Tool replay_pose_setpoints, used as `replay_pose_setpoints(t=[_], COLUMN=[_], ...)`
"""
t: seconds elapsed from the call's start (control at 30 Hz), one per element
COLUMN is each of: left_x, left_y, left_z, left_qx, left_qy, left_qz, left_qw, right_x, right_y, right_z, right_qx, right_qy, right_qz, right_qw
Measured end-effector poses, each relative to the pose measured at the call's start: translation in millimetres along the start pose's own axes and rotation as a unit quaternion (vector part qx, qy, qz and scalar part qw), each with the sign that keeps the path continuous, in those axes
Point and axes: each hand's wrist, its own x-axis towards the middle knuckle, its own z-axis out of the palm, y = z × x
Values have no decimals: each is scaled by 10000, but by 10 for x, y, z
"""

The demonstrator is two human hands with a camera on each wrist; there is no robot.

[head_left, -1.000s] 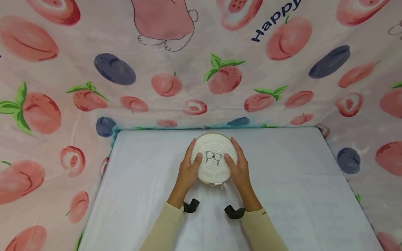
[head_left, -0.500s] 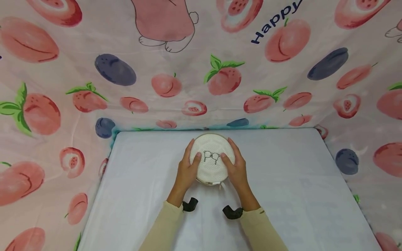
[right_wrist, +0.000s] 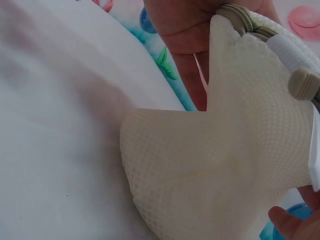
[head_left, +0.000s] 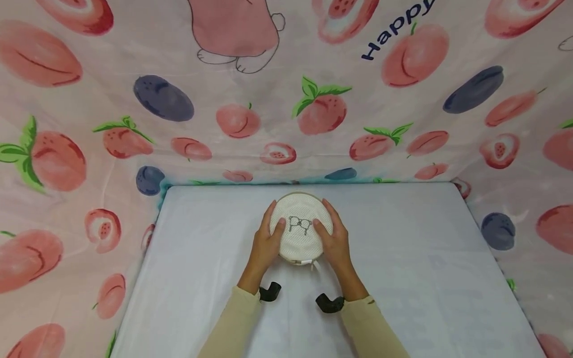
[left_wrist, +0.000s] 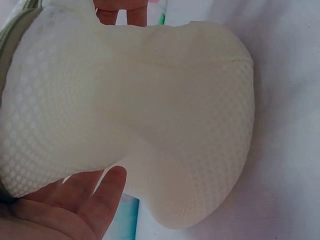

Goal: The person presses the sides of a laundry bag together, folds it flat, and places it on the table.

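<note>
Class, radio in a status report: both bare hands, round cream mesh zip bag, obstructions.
Bare left hand and bare right hand gripping opposite sides. Round cream mesh zip bag between them, black glasses design facing head camera. No obstruction visible.

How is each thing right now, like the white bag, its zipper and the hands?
White mesh bag: held, dented underneath, glasses picture facing up.
Zipper: can't tell whether it's fully closed.
Left hand: gripping the bag's left side, thumb on top.
Right hand: gripping the bag's right side, thumb on top.
Sleeves: long, not bunched up.
Fruit-print cloth: hanging, slightly wrinkled.
</note>
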Motion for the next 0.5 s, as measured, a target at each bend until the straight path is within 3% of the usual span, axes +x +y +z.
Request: replay_pose_setpoints(t=[0.13,0.37,0.5], left_x=[12,45,62], left_y=[-33,-41,-45], left_z=[7,30,34], left_qx=[9,-2,3], left_qy=[-3,-43,-87], left_qz=[-57,-34,-28], left_qw=[10000,10000,10000], right_x=[1,106,108], right_y=[5,467,479], right_z=[-1,17,13], right_qx=[-105,10,-30], right_qy=[-4,146,153], right_qz=[58,-37,1], right_qw=[9999,9999,9999])
